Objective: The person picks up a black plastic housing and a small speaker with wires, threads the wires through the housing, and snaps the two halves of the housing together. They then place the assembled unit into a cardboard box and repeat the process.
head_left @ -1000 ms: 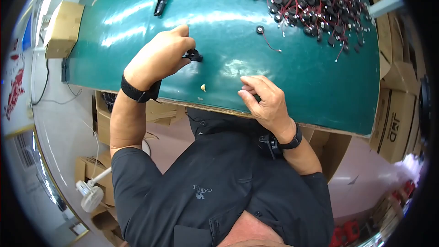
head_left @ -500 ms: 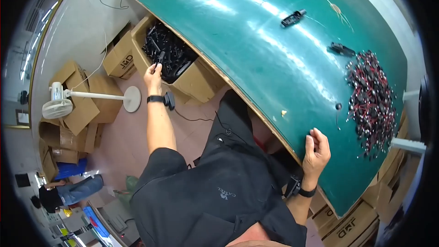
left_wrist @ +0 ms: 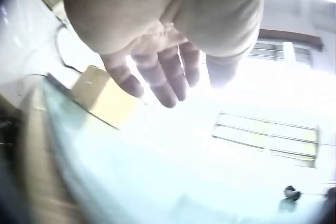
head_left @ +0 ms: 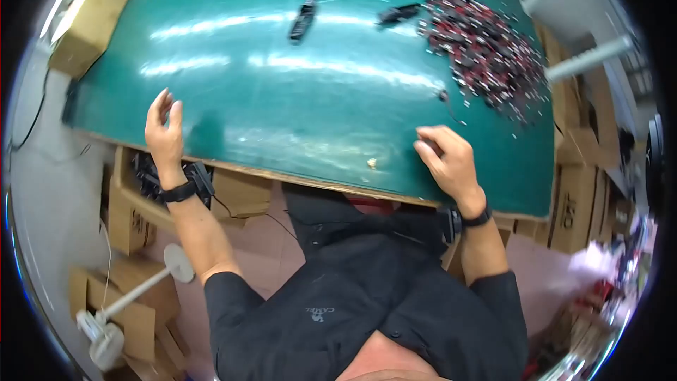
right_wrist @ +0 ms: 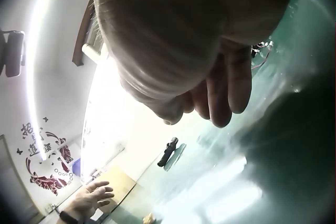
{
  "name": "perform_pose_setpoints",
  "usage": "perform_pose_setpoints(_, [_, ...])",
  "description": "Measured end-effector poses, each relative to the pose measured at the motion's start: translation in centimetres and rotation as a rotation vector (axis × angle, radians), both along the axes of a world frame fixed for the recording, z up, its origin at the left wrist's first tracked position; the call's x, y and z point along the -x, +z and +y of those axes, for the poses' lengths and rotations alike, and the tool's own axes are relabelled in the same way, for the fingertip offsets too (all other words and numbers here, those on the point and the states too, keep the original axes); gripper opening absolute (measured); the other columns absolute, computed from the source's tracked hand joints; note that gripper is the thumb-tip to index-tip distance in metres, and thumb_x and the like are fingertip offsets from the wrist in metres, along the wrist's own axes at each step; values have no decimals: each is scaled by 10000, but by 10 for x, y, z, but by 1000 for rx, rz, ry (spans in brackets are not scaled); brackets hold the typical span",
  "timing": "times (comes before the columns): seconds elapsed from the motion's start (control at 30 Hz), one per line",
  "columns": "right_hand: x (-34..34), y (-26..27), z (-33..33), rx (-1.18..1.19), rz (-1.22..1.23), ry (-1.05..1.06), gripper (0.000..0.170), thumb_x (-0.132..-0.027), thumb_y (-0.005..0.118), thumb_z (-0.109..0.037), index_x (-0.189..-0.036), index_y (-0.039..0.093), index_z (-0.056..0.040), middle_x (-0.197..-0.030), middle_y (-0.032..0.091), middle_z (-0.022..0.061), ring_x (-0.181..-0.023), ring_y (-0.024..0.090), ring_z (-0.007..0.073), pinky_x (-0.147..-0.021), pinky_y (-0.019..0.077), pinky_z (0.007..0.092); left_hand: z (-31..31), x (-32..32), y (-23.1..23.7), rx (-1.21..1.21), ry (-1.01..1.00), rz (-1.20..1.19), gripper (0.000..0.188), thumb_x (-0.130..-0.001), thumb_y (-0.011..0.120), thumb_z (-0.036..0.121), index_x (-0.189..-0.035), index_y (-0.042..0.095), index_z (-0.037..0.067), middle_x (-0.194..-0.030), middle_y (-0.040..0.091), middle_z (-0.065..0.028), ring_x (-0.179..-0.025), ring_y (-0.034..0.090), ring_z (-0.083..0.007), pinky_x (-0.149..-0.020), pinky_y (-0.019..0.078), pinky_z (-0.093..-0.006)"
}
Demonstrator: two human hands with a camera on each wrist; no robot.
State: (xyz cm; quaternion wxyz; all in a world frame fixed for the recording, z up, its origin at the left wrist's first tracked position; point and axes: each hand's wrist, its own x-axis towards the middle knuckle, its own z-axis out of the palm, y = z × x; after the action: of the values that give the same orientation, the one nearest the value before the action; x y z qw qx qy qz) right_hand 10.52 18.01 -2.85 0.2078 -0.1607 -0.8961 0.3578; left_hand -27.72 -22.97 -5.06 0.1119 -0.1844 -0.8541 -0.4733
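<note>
My left hand (head_left: 165, 130) is raised over the left front part of the green table (head_left: 233, 109), holding nothing. In the left wrist view its fingers (left_wrist: 157, 79) hang loosely bent. My right hand (head_left: 451, 166) hovers by the front edge on the right, fingers relaxed and holding nothing. A small round black piece with a wire (head_left: 443, 95) lies just beyond it. Farther back are two long black plastic parts, one near the middle (head_left: 303, 20) and one to its right (head_left: 398, 14). A small yellowish scrap (head_left: 371, 164) sits between the hands.
A large pile of round black pieces with red wires (head_left: 486, 56) covers the back right. A cardboard box (head_left: 90, 25) stands at the far left corner. Below the left front edge, an open carton holds black parts (head_left: 144, 173). A white fan (head_left: 106, 331) stands on the floor.
The left hand held a black part over the table, then over the carton below; now it is back above the table without it. The right hand stays by the table's front edge.
</note>
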Motion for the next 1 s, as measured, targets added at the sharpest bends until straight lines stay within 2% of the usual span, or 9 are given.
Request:
perform_pose_setpoints(0.03, [4, -2, 7, -20, 18, -8, 190, -940, 795, -74, -1113, 775, 3, -974, 759, 128, -762, 710, 193, -699, 567, 306, 40, -12, 22, -16, -43, -17, 551, -999, 781, 224, -1473, 619, -4, -1421, 688, -201, -1309, 666, -281, -1124, 513, -443])
perform_pose_setpoints(0.1, [15, -3, 23, -30, 18, -94, 191, -938, 799, -102, -1108, 785, -18, -959, 759, 120, -762, 716, 203, -697, 570, 314, 113, -20, 51, 308, -465, -38, 604, -992, 788, 272, -1510, 593, 31, -1434, 675, -225, -1326, 663, -331, -1131, 512, -456])
perform_pose_setpoints(0.2, [28, -16, 57, -115, 13, -301, 217, -928, 812, -123, -1129, 784, -44, -990, 750, 109, -818, 735, 252, -729, 581, 349, 194, 16, 25, 430, -639, 205, 641, -984, 792, 305, -1535, 575, 59, -1448, 659, -233, -1333, 651, -382, -1117, 519, -473])
perform_pose_setpoints(0.3, [38, -32, 74, -295, -16, -374, 240, -913, 818, -126, -1137, 772, -54, -1021, 737, 108, -866, 735, 290, -758, 584, 378, 249, 42, -2, 568, -416, 169, 631, -974, 796, 292, -1522, 581, 65, -1423, 680, -213, -1309, 653, -415, -1098, 526, -492])
perform_pose_setpoints(0.37, [38, -32, 83, -384, -15, -400, 253, -905, 822, -127, -1141, 766, -59, -1037, 730, 108, -890, 735, 309, -773, 585, 392, 271, 50, -13, 572, -404, 156, 611, -973, 793, 273, -1512, 588, 72, -1404, 694, -208, -1272, 670, -412, -1079, 535, -486])
perform_pose_setpoints(0.5, [34, -32, 81, -308, -152, -244, 236, -900, 803, -96, -1123, 737, -59, -1094, 708, 125, -956, 720, 356, -812, 585, 418, 266, 39, -2, 632, -403, 85, 568, -959, 788, 218, -1480, 607, 81, -1342, 728, -201, -1174, 710, -402, -1022, 558, -476])
perform_pose_setpoints(0.73, [-10, -15, 65, -240, 91, 77, 203, -896, 766, -28, -1089, 709, -57, -1102, 695, 121, -978, 718, 358, -823, 587, 433, 229, -92, 32, 714, -648, 87, 511, -913, 769, 116, -1407, 641, 88, -1247, 735, -186, -1120, 705, -400, -958, 565, -477])
perform_pose_setpoints(0.9, [-34, -30, 61, -290, 93, 96, 211, -888, 773, -25, -1086, 712, -63, -1097, 695, 115, -978, 722, 345, -826, 589, 435, 220, -154, 42, 700, -733, 104, 490, -902, 773, 98, -1377, 656, 102, -1206, 719, -162, -1119, 689, -398, -956, 563, -470])
perform_pose_setpoints(1.0, [-34, -21, 49, -173, 129, -53, 181, -896, 784, -51, -1064, 720, -74, -1088, 695, 101, -972, 720, 333, -822, 589, 434, 227, -170, 39, 623, -716, 218, 495, -899, 783, 94, -1378, 657, 99, -1198, 707, -147, -1120, 679, -384, -953, 560, -463])
